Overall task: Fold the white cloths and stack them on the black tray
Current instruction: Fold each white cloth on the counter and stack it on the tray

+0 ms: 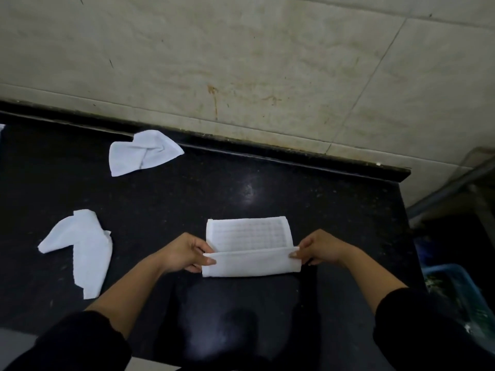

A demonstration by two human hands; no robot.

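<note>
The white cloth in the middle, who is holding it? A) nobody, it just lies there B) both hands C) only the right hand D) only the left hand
B: the left hand pinches one end of the white cloth and the right hand pinches the other end, lifting its near edge up into a fold.
</note>
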